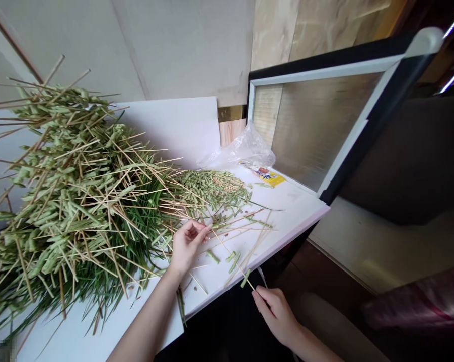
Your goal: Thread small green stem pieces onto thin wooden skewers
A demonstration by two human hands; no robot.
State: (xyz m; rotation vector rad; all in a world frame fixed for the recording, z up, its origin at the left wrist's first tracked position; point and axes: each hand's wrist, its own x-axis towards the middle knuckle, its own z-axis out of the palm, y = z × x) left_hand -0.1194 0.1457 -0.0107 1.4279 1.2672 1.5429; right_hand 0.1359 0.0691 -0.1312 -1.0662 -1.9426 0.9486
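A thin bamboo skewer (227,249) runs slantwise between my two hands over the table's front edge. My right hand (276,311) pinches its near end. Just past those fingertips, one cut piece of green bean (245,278) is threaded on the stick. At the other end, my left hand (191,241) is closed, with thumb and forefinger together where the skewer meets them; whether it also holds a bean piece is hidden. Loose bean pieces (232,259) and several bare skewers (255,239) lie on the white table (291,206) between my hands.
A tall heap of skewered green beans (76,186) with long green leaves (147,211) covers the left side. More cut beans (212,186) are piled at the back, near a clear plastic bag (249,146) and a yellow packet (268,176). A framed glass panel (325,125) stands right.
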